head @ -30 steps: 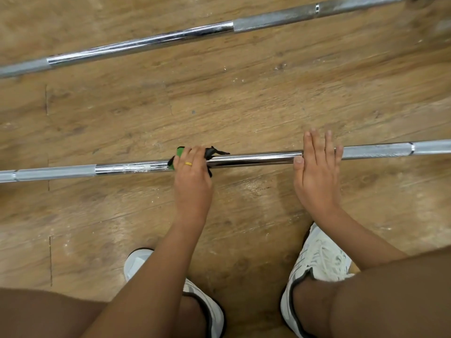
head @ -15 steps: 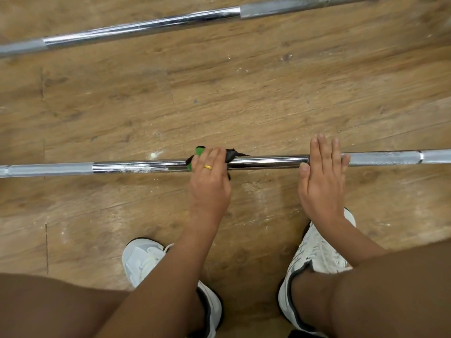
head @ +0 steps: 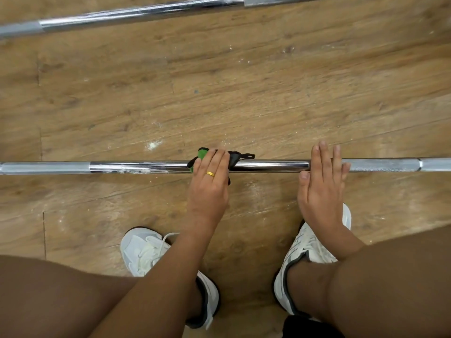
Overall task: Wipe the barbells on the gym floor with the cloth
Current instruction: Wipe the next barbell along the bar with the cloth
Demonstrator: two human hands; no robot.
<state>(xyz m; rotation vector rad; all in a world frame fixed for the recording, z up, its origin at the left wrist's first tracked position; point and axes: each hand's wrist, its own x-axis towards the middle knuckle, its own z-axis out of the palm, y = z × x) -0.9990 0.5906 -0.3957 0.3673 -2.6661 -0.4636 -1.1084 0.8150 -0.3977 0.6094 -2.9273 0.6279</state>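
Cloth slid rightward along the near bar.
On the wooden gym floor (head: 244,106), the left hand (head: 210,181) clasps the green-and-black cloth (head: 202,153) round the long chrome steel barbell (head: 136,167), closer now to the right hand (head: 322,186), which still rests flat, fingers straight.

Bright, warm indoor light, even across the floor (head: 244,98). Looks overhead, since shadows are soft & sit right under the arms (head: 156,284) and between the shoes (head: 144,252). Glare streaks on chrome mid-sections of near bar (head: 268,165) & far bar (head: 141,13); rough end parts read flat grey. Wide-angle bend: both bars bow, corners stretched. Centre fairly sharp; thighs (head: 48,296) at bottom edge dark, soft. Black part of cloth (head: 202,153) loses detail.
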